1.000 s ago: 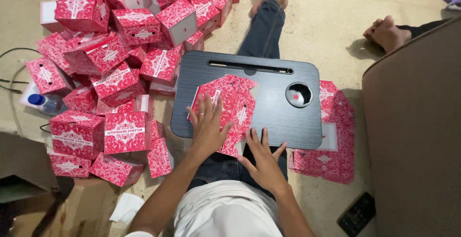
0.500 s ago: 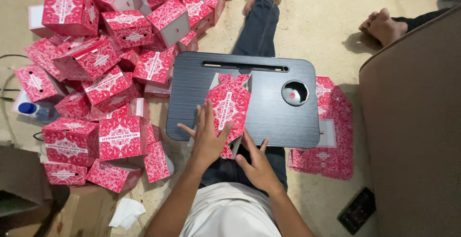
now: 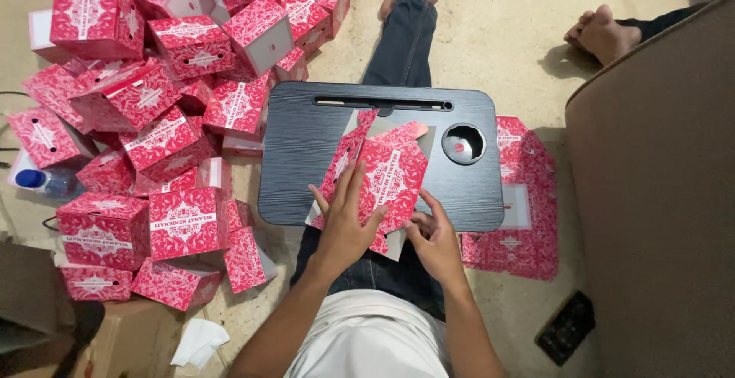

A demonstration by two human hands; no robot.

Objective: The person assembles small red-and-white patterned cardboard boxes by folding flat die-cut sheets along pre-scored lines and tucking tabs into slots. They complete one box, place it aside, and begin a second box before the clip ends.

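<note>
A half-folded red-and-white patterned cardboard box point(image 3: 390, 175) stands on a black lap tray point(image 3: 306, 148) across my legs. My left hand point(image 3: 346, 217) presses flat against the box's left panel, fingers spread. My right hand point(image 3: 432, 234) pinches the box's lower right edge near the tray's front rim. One flap of the box tilts upward at the top.
A big pile of assembled red boxes point(image 3: 168, 117) covers the floor at left. Flat red box blanks point(image 3: 528, 217) lie stacked right of the tray. Another person's bare foot point(image 3: 601, 33) rests at upper right, beside a brown sofa point(image 3: 666, 194). A phone point(image 3: 565, 328) and crumpled tissue point(image 3: 197, 341) lie near me.
The flat blank has been lifted and folded into a partly raised box. My left hand slid to its left panel and my right hand moved up to its lower edge.
</note>
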